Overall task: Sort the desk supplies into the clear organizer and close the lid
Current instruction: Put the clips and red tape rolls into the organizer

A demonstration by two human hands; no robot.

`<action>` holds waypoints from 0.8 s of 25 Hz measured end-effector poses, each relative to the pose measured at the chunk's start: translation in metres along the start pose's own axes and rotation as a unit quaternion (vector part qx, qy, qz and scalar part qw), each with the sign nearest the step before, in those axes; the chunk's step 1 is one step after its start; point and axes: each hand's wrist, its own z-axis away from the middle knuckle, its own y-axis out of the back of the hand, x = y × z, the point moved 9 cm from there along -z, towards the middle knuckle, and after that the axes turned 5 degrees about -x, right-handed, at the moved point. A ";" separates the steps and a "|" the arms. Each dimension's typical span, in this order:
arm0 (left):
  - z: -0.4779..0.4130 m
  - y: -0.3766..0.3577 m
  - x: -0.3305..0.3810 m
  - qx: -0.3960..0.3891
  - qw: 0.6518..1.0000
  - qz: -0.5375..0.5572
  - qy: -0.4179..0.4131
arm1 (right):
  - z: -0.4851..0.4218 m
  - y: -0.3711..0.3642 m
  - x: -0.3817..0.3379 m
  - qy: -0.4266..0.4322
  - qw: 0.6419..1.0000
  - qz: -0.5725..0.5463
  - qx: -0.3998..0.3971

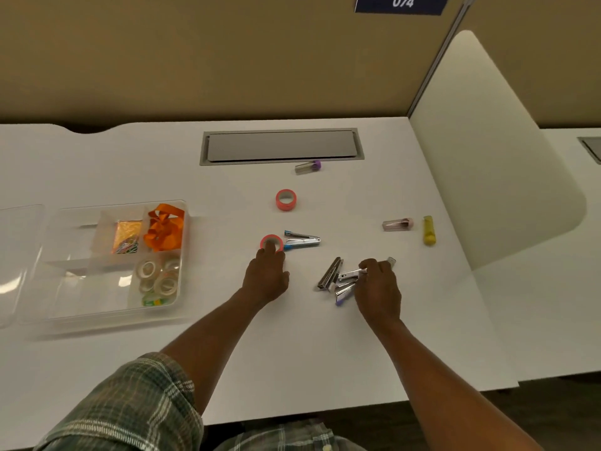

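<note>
The clear organizer lies open at the left, with orange ribbon, paper clips and several clear tape rolls in its compartments. My left hand has its fingertips on a pink tape roll. Beside that roll lies a blue-tipped staple remover. My right hand closes on a small metal stapler among a cluster of metal staplers. A second pink tape roll sits farther back.
The clear lid lies flat left of the organizer. A purple-capped tube, a pink-capped tube and a yellow tube lie on the white desk. A grey cable hatch is at the back; a white divider stands on the right.
</note>
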 end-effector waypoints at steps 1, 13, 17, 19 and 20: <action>0.000 0.001 0.002 0.005 1.000 0.002 -0.003 | -0.001 0.006 0.007 -0.016 1.000 -0.004 0.015; 0.017 0.020 0.047 0.089 0.991 0.074 -0.063 | 0.001 -0.002 0.076 -0.227 0.956 -0.182 0.040; 0.013 0.022 0.069 0.071 0.975 0.207 -0.042 | 0.003 -0.002 0.082 -0.214 0.953 -0.207 0.059; 0.014 0.023 0.069 0.072 0.962 0.262 -0.013 | 0.001 0.000 0.074 -0.188 0.960 -0.194 0.066; 0.014 0.022 0.068 0.067 0.955 0.289 0.005 | 0.000 0.001 0.070 -0.173 0.965 -0.188 0.068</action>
